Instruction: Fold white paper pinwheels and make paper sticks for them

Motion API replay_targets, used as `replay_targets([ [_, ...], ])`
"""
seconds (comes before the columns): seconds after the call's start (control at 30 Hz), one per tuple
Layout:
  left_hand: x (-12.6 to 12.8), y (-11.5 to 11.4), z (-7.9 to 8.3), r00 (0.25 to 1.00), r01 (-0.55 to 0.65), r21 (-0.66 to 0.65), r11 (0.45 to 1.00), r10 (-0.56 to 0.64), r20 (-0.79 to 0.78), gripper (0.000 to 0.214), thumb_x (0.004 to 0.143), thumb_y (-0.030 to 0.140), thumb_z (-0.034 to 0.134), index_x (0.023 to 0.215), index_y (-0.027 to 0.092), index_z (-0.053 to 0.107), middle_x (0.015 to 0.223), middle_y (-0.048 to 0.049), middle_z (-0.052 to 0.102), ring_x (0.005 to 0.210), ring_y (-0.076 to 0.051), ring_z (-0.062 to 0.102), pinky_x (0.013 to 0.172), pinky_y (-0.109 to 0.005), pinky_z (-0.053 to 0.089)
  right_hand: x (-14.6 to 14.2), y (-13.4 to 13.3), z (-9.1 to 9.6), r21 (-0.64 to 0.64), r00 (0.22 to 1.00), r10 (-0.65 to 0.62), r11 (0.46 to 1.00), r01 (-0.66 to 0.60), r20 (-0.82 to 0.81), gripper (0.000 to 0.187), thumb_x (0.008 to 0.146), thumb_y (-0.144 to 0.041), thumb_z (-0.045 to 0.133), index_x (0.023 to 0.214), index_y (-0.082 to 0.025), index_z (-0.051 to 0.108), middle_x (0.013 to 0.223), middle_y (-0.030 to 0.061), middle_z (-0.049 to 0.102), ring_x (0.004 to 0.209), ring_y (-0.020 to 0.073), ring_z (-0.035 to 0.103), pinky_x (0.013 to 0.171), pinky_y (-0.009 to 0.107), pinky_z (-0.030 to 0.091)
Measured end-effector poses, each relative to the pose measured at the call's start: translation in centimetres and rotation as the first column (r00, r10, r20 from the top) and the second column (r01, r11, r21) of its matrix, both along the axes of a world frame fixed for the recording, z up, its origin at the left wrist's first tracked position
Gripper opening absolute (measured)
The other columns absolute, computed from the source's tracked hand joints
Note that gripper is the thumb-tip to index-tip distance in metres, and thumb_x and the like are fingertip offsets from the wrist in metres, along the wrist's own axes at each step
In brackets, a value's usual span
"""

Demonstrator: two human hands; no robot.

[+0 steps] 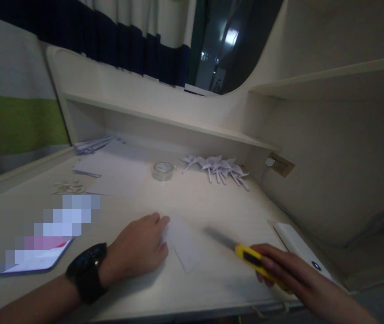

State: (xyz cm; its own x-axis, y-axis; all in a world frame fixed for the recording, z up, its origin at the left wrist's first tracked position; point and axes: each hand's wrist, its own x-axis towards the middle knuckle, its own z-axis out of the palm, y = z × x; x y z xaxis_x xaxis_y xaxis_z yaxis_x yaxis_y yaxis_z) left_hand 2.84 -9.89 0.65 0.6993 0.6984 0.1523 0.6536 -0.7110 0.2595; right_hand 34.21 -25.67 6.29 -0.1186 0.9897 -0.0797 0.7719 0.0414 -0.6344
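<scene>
My left hand (pixel 141 245), with a black watch (pixel 86 272) on its wrist, rests on the desk. Its bent fingers hold the left edge of a small piece of white paper (pixel 187 245). To the right, my right hand (pixel 279 270) grips a yellow utility knife (pixel 249 255). The knife's blade is extended and points left over the desk near the paper, blurred and apart from it.
Behind the hands are a roll of clear tape (pixel 162 171) and several white paper pinwheels (pixel 217 167). White sheets (pixel 121 164) lie at the back left, near small pale pieces (pixel 69 187). A lit phone or tablet (pixel 40 265) lies left; a white case (pixel 296 245), right.
</scene>
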Motion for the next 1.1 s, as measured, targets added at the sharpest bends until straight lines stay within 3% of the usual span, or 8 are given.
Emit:
replay_targets([
  [0.07, 0.3, -0.8, -0.2, 1.000, 0.010, 0.020, 1.000, -0.009, -0.005, 0.017, 0.083, 0.024, 0.041, 0.089, 0.016, 0.055, 0.089, -0.0103, 0.058, 0.081, -0.025, 0.055, 0.068, -0.037, 0.045, -0.3, 2.7, -1.0, 0.031, 0.988, -0.033, 0.999, 0.038, -0.152, 0.035, 0.089, -0.050, 0.047, 0.096, -0.018, 0.059, 0.072, 0.0025, 0.060, 0.059, 0.0123, 0.055, 0.053, 0.021, 0.047],
  [0.13, 0.5, -1.1, -0.9, 0.999, 0.038, 0.070, 0.997, -0.038, 0.004, 0.016, 0.085, 0.024, 0.040, 0.084, 0.017, 0.054, 0.090, -0.0103, 0.058, 0.083, -0.025, 0.054, 0.068, -0.038, 0.044, -1.3, 6.0, -2.3, 0.046, 0.955, -0.024, 0.998, 0.040, -0.295, 0.040, 0.074, -0.056, 0.063, 0.081, -0.017, 0.053, 0.063, -0.0020, 0.053, 0.048, 0.0085, 0.046, 0.042, 0.019, 0.039],
  [0.2, 0.6, -0.9, -1.7, 0.997, 0.073, 0.100, 0.992, -0.076, 0.025, 0.016, 0.086, 0.023, 0.039, 0.086, 0.018, 0.054, 0.094, -0.0098, 0.058, 0.086, -0.025, 0.053, 0.072, -0.040, 0.044, -2.6, 9.6, -3.7, -0.012, 0.925, -0.074, 0.997, 0.075, -0.374, 0.038, 0.072, -0.051, 0.066, 0.075, -0.018, 0.048, 0.055, -0.0050, 0.049, 0.041, 0.0072, 0.042, 0.037, 0.018, 0.034],
  [0.43, -0.3, 1.1, -2.3, 0.950, 0.285, 0.055, 0.957, -0.290, 0.116, 0.024, 0.094, 0.021, 0.037, 0.107, 0.023, 0.057, 0.113, -0.0053, 0.059, 0.107, -0.022, 0.052, 0.097, -0.040, 0.037, -5.9, 18.2, -6.8, -0.072, 0.959, -0.045, 0.997, 0.026, -0.281, 0.014, 0.072, -0.027, 0.061, 0.073, -0.016, 0.053, 0.054, -0.0023, 0.056, 0.043, 0.0072, 0.047, 0.041, 0.018, 0.035],
  [0.6, -1.2, 2.8, -3.1, 0.936, 0.326, -0.059, 0.944, -0.313, 0.158, 0.030, 0.097, 0.026, 0.033, 0.119, 0.025, 0.053, 0.130, -0.0055, 0.053, 0.124, -0.022, 0.044, 0.104, -0.039, 0.034, -6.4, 18.5, -7.0, -0.067, 0.957, -0.025, 0.998, 0.005, -0.288, 0.015, 0.071, -0.027, 0.062, 0.072, -0.016, 0.052, 0.052, -0.0036, 0.054, 0.042, 0.0065, 0.044, 0.039, 0.017, 0.033],
  [0.77, -1.3, 4.2, -4.4, 0.925, 0.286, -0.127, 0.950, -0.238, 0.297, 0.026, 0.093, 0.022, 0.037, 0.114, 0.021, 0.053, 0.119, -0.0077, 0.061, 0.116, -0.021, 0.052, 0.099, -0.038, 0.039, -7.2, 18.1, -7.0, -0.064, 0.941, -0.059, 0.997, 0.039, -0.332, 0.014, 0.068, -0.023, 0.065, 0.071, -0.015, 0.054, 0.053, -0.0053, 0.051, 0.043, 0.0058, 0.043, 0.041, 0.017, 0.032],
  [0.93, -0.8, 5.5, -3.7, 0.882, 0.381, -0.243, 0.892, -0.273, 0.383, 0.011, 0.084, 0.024, 0.052, 0.091, 0.019, 0.059, 0.102, -0.0054, 0.067, 0.097, -0.019, 0.061, 0.090, -0.033, 0.044, -8.1, 18.1, -7.0, -0.143, 0.897, 0.023, 0.985, -0.096, -0.442, 0.016, 0.065, -0.021, 0.066, 0.078, -0.011, 0.063, 0.068, 0.0009, 0.064, 0.050, 0.0075, 0.051, 0.046, 0.018, 0.039],
  [1.1, -0.9, 6.5, -2.8, 0.888, 0.393, -0.313, 0.864, -0.269, 0.373, 0.015, 0.078, 0.029, 0.059, 0.091, 0.020, 0.061, 0.099, -0.0041, 0.067, 0.093, -0.021, 0.061, 0.082, -0.034, 0.045, -8.7, 18.0, -7.0, -0.172, 0.905, 0.023, 0.979, -0.105, -0.424, 0.024, 0.065, -0.021, 0.066, 0.086, -0.011, 0.066, 0.065, 0.0019, 0.065, 0.052, 0.0095, 0.054, 0.047, 0.019, 0.039],
])
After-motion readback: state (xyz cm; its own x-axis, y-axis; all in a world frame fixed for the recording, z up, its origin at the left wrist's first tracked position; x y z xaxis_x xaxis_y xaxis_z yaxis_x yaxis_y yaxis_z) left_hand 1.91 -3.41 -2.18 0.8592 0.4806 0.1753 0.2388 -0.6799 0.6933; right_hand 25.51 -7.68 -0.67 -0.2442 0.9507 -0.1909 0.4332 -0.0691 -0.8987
